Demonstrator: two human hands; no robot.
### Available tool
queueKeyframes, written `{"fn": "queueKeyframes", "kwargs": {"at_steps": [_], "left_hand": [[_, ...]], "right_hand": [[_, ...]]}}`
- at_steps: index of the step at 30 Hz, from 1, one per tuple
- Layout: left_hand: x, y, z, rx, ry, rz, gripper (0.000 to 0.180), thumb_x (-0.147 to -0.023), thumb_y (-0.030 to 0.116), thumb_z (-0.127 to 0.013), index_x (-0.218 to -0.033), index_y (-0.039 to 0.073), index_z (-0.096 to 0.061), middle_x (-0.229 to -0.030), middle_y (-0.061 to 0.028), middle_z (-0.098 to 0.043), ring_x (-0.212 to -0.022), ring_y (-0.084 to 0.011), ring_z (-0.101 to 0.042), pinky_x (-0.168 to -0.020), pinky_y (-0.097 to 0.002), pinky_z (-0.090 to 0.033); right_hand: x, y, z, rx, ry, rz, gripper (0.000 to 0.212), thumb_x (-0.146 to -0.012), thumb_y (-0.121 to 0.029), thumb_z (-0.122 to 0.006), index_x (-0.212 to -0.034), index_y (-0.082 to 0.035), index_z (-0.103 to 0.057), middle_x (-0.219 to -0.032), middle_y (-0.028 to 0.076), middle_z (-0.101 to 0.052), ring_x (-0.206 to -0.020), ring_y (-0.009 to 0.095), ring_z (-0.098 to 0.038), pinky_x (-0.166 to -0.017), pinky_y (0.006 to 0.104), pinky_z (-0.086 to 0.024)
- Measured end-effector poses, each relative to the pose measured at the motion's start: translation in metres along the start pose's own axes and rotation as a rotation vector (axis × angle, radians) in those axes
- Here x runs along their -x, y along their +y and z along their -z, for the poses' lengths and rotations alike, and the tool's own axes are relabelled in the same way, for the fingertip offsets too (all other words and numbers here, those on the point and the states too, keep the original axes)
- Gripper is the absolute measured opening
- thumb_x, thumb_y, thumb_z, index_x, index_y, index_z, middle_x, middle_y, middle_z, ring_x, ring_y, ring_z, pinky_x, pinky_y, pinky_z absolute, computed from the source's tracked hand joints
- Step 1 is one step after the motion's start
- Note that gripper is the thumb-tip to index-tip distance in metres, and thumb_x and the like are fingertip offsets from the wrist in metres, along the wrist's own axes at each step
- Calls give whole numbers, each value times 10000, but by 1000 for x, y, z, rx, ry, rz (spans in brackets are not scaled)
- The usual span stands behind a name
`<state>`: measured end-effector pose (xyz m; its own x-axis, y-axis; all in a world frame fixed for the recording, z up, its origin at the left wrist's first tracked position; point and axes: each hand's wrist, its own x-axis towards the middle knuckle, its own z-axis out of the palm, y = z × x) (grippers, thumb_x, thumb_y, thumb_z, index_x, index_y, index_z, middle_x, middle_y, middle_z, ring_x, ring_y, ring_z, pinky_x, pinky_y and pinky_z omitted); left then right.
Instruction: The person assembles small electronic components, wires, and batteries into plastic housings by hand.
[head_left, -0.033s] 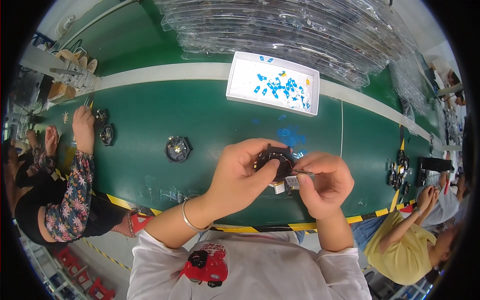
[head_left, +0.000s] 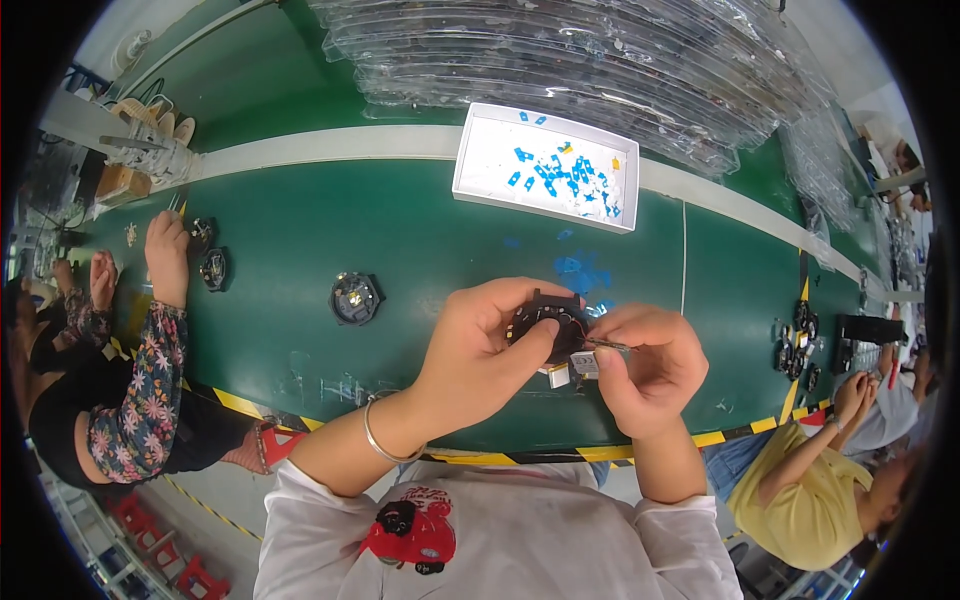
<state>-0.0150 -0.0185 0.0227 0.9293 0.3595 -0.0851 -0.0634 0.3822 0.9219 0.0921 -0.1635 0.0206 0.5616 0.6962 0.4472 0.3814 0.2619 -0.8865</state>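
Note:
My left hand [head_left: 485, 345] is closed around a round black watch case [head_left: 572, 330] with lugs, its thumb pressed on the inside. Thin wires, one of them red, run from the case to a small flat part, perhaps a circuit board [head_left: 612, 345], pinched between the thumb and fingers of my right hand [head_left: 655, 365]. Just below the case hangs a small silver-white block [head_left: 558, 375], and a grey labelled piece [head_left: 585, 364] sits beside my right thumb. Fingers hide part of the case and the pinched part.
A white box [head_left: 545, 208] of small blue pieces stands beyond my hands, with blue film scraps [head_left: 580, 272] before it. Another opened watch case [head_left: 355, 298] lies left on the green table [head_left: 430, 240]. Stacked clear plastic trays [head_left: 570, 60] fill the back. Co-workers' hands [head_left: 168, 255] work on both sides.

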Motion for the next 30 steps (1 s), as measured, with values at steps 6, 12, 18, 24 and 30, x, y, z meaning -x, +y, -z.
{"fn": "queueKeyframes", "kwargs": {"at_steps": [6, 12, 18, 24, 30], "left_hand": [[1, 1, 1, -21, -29, -27, 211, -891, -25, -514, -1086, -59, -583, -995, -139, -657, -908, -171, -652, -746, -276, -558], [2, 0, -1, -54, -18, -37, 209, -892, -35, -508, -1088, -54, -578, -1005, -134, -656, -944, -190, -646, -808, -304, -549], [2, 0, -1, -85, -38, -83, 218, -894, -44, -490, -1097, -56, -568, -1052, -151, -639, -980, -201, -637, -824, -311, -543], [3, 1, -3, -62, -23, -41, 221, -902, -44, -467, -1102, -68, -559, -1055, -157, -636, -970, -203, -641, -823, -319, -549], [4, 0, -3, -63, -38, -48, 239, -899, -52, -464, -1124, -72, -541, -1083, -156, -625, -998, -213, -632, -839, -325, -545]], "right_hand": [[-1, -3, 0, 44, 8, 1, 170, -763, 85, -618, -897, 26, -533, -846, 150, -615, -786, 201, -605, -718, 296, -488], [0, -6, -1, -21, 31, -129, 137, -776, 75, -609, -879, 20, -537, -848, 125, -620, -773, 169, -610, -717, 279, -484], [-2, -13, -7, -248, 70, -346, 123, -799, 73, -579, -861, -2, -503, -831, 113, -620, -737, 143, -616, -700, 252, -494], [-2, -12, -7, -363, 94, -412, 139, -808, 83, -558, -858, -17, -476, -805, 106, -616, -716, 138, -618, -681, 249, -503], [-2, -11, -8, -335, 93, -386, 137, -810, 81, -559, -857, -20, -478, -809, 103, -616, -712, 129, -614, -674, 240, -499]]}}
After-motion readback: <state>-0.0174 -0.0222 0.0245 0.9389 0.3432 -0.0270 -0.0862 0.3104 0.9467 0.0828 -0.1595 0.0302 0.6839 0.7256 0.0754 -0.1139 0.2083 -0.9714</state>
